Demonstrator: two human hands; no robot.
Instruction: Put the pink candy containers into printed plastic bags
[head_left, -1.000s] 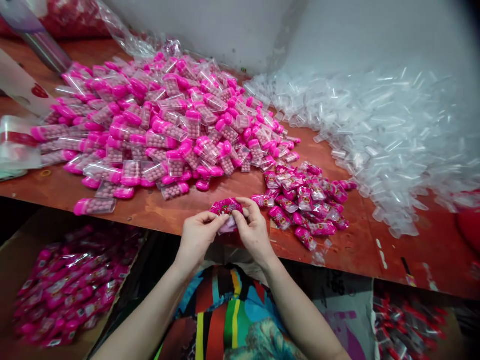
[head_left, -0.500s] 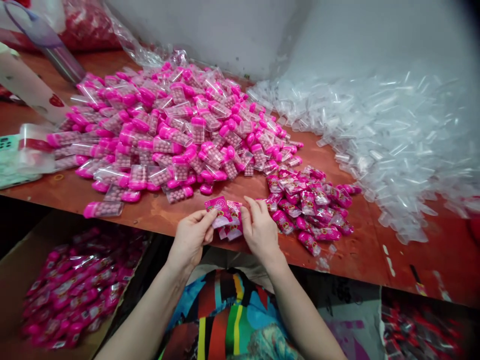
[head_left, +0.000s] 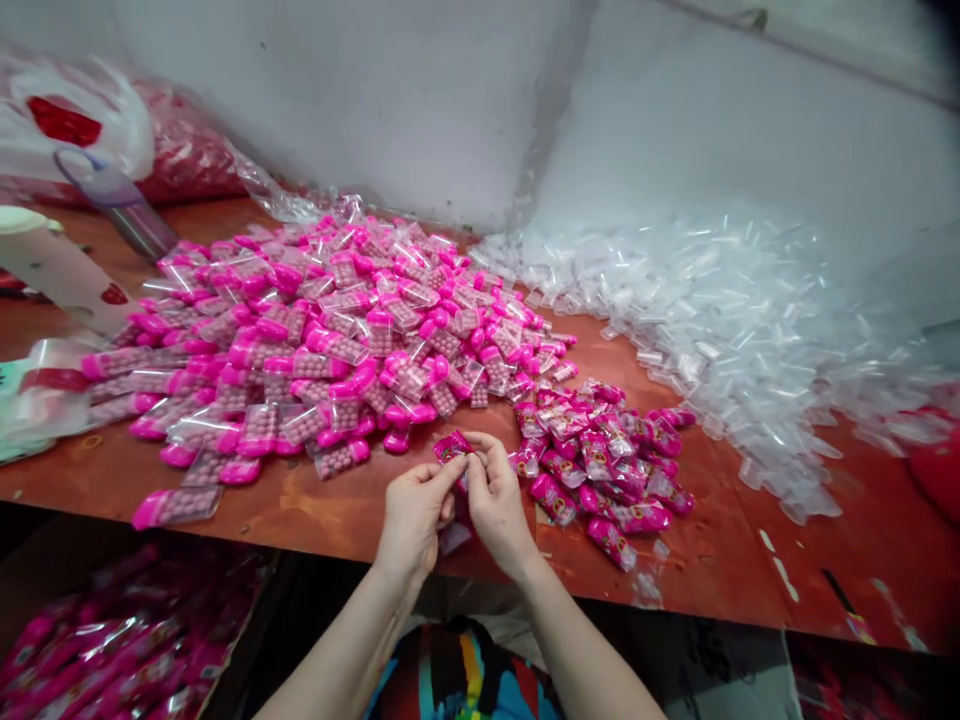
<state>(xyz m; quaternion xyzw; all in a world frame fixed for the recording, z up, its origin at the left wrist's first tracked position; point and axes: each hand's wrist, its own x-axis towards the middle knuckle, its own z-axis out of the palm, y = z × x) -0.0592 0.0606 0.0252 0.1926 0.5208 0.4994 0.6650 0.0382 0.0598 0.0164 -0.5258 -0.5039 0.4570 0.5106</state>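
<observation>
My left hand [head_left: 412, 515] and my right hand [head_left: 495, 500] meet at the front edge of the reddish table [head_left: 315, 510]. Both pinch one small pink candy pack with a printed label [head_left: 452, 446], held just above the table. A clear sleeve hangs under it between my palms. Right of my hands lies a small heap of labelled pink packs [head_left: 600, 460]. Behind my hands spreads a big pile of clear cases with pink caps, full of pink balls [head_left: 315, 340].
A wide heap of empty clear plastic sleeves [head_left: 750, 330] covers the right back of the table. A cardboard box of finished pink packs [head_left: 97, 650] sits below the table at left. Plastic bags [head_left: 90, 140] lie at the back left.
The view has tilted up, so everything sits lower in the picture. My hands have drawn closer together on the pink pack, which now shows smaller between my fingertips.
</observation>
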